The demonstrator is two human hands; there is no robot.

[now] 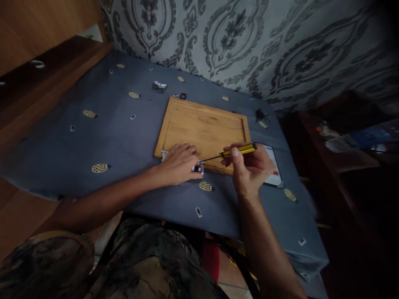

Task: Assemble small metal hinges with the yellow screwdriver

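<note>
A wooden panel (202,124) with a raised frame, like a cabinet door, lies flat on the table. At its near edge, my left hand (179,166) is closed on a metal hinge (201,169), its fingers over the top and the thumb by the front. The hand covers much of the hinge. My right hand (252,170) grips a yellow-and-black screwdriver (241,150) that slants down to the left. Its tip meets the hinge close to my left fingers; whether it sits in a screw is too small to tell.
A second metal hinge (159,87) lies beyond the panel's far left corner, near a small dark object (183,96). Right of the panel are a black object (262,115) and a phone (274,176) with a lit screen. A patterned wall (193,37) borders the blue tablecloth (112,149).
</note>
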